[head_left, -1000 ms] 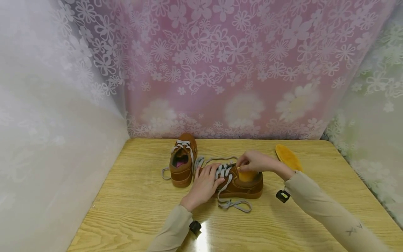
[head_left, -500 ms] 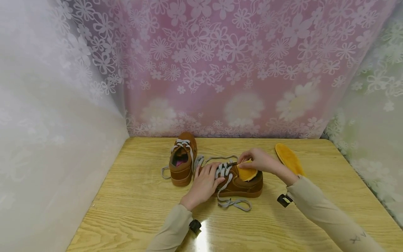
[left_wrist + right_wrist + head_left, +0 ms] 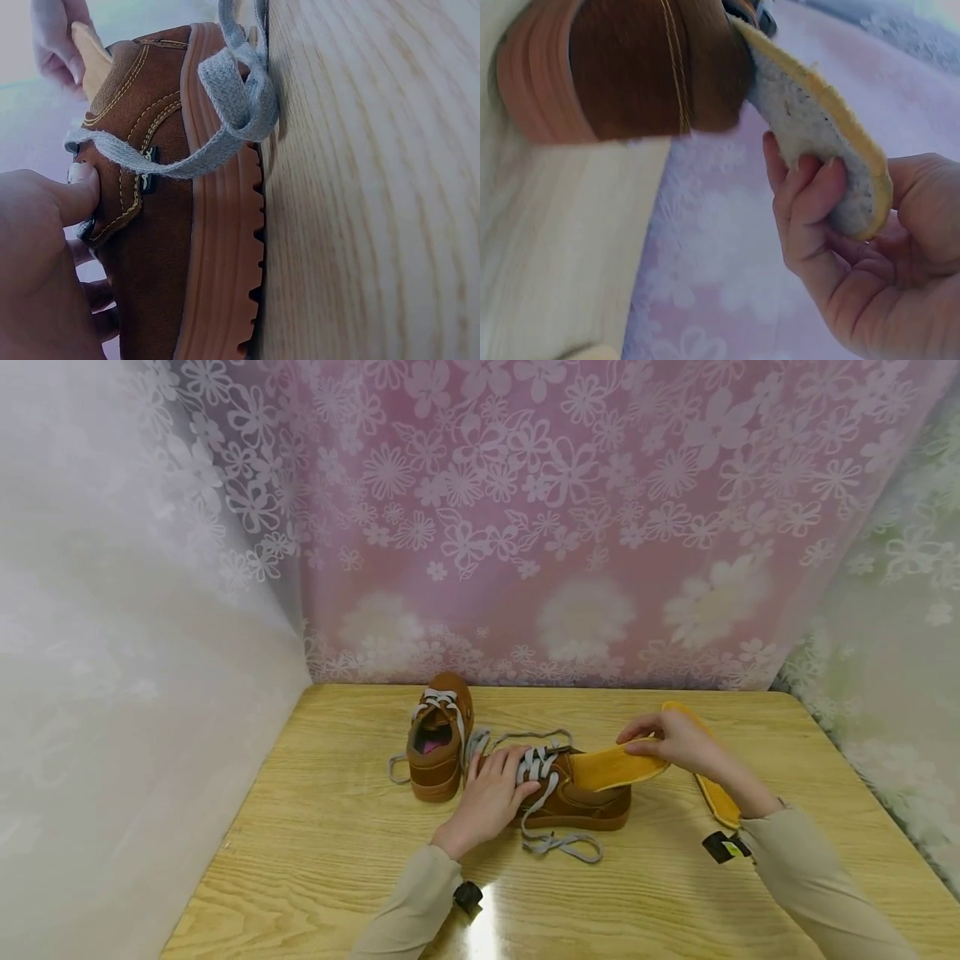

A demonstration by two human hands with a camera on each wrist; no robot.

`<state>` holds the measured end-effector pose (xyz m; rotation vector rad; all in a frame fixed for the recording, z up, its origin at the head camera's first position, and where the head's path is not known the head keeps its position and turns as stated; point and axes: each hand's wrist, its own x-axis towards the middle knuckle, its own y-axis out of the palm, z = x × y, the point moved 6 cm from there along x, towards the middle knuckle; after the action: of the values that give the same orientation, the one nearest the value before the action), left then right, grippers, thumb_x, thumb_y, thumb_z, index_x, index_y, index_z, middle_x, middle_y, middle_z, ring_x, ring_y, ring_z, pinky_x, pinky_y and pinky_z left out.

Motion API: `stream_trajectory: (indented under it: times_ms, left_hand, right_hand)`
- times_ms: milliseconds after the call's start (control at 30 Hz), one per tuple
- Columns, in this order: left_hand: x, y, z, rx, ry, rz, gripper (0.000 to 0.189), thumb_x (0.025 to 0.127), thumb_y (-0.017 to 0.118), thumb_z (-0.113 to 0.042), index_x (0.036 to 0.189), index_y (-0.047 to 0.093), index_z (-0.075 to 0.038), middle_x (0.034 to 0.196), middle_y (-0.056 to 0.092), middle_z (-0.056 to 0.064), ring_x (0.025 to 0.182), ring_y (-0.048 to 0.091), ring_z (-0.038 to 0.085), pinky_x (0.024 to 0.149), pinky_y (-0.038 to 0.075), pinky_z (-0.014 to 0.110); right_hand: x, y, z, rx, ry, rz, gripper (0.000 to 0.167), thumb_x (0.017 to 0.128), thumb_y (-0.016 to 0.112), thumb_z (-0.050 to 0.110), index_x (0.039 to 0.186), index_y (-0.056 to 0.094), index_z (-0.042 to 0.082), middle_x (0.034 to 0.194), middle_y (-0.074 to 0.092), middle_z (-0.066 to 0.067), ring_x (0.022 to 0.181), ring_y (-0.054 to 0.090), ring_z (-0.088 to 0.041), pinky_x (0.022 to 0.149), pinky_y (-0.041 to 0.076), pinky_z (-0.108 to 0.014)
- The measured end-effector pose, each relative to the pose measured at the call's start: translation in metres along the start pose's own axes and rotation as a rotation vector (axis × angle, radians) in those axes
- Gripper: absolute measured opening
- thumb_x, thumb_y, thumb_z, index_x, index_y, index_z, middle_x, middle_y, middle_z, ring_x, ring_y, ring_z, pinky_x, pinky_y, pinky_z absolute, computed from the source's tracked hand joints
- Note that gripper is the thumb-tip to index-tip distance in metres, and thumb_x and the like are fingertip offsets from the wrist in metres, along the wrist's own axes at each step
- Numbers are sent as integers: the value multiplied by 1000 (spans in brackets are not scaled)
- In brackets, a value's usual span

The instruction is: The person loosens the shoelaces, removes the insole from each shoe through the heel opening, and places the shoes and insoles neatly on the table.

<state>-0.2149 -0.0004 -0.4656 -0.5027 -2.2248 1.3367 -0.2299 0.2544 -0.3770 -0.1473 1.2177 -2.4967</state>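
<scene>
A brown lace-up shoe (image 3: 581,810) lies sole-down on the table, its heel toward the right. My left hand (image 3: 487,789) grips it across the toe and laces; the left wrist view shows the thumb (image 3: 79,195) on the upper and fingertips at the far side. With my right hand (image 3: 671,743) I pinch the heel end of a yellow fleecy insole (image 3: 611,767) between thumb and fingers. Its front part goes into the shoe opening and is hidden there, while the heel end sticks up behind the collar. Its pale underside (image 3: 802,120) faces the right wrist camera.
Another brown shoe (image 3: 437,760), pink inside, stands to the left with its toe away from me. A second yellow insole (image 3: 717,800) lies on the table (image 3: 315,860) at right, partly behind my right forearm. Grey laces (image 3: 570,847) trail by the gripped shoe. Floral curtains surround the table.
My right hand has moved right and drawn the yellow insole much of the way out of the shoe. The left hand has stayed on the toe, and the shoe has hardly moved.
</scene>
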Motion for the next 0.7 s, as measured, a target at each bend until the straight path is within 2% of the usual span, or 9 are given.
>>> stream_trajectory:
  times_ms: [133,233,300,367,467,533,600,700]
  left_hand:
    - [0,0,0,-1,1,-1,55,107,42,-44,154,35,-15,151,44,10,142,40,28,119,21,63]
    - [0,0,0,0,3,0,55,107,42,-44,154,35,-15,151,44,10,141,41,28,118,22,63]
    - [-1,0,0,-1,7,-1,55,107,43,-43,154,36,-14,150,44,10,141,41,28,118,22,63]
    - [-1,0,-1,-3,9,-2,55,107,43,-43,154,36,-14,150,45,10,140,42,28,118,23,64]
    - [-1,-1,-1,-3,11,-9,55,108,43,-43,154,36,-14,150,44,10,140,42,29,118,23,64]
    - [-1,-1,-1,-2,10,-11,55,107,43,-43,154,36,-14,150,44,11,141,41,29,118,23,63]
    - [0,-1,-1,-2,9,-11,55,108,42,-43,154,36,-14,150,44,10,141,41,29,118,23,63]
    - [0,-1,-1,-1,9,-11,55,108,42,-43,154,36,-14,150,44,10,141,41,28,117,24,63]
  right_hand:
    - [-8,-10,-5,-33,34,-13,18,99,66,13,112,74,3,105,72,-12,77,60,-16,61,48,-31]
    - [-13,-10,-1,-141,-2,-54,20,100,67,21,115,74,11,107,72,-7,83,66,-18,68,54,-37]
    - [-16,-5,7,-232,-92,-88,21,99,68,24,118,73,16,111,71,-4,89,67,-21,77,56,-43]
    - [-18,2,19,-359,-248,-146,25,96,73,27,120,73,20,117,70,-4,98,68,-24,85,55,-49]
    - [-23,17,34,-518,-506,-220,35,86,81,28,120,73,21,123,67,-9,106,65,-32,89,52,-57]
    - [-26,27,39,-613,-628,-257,42,79,83,32,119,74,22,126,66,-11,111,64,-35,89,52,-58]
    - [-27,35,38,-686,-686,-265,46,74,84,37,118,76,24,129,66,-10,114,63,-35,91,50,-59]
    - [-29,45,33,-772,-709,-246,50,71,81,42,119,76,28,134,64,-8,116,62,-33,93,48,-61]
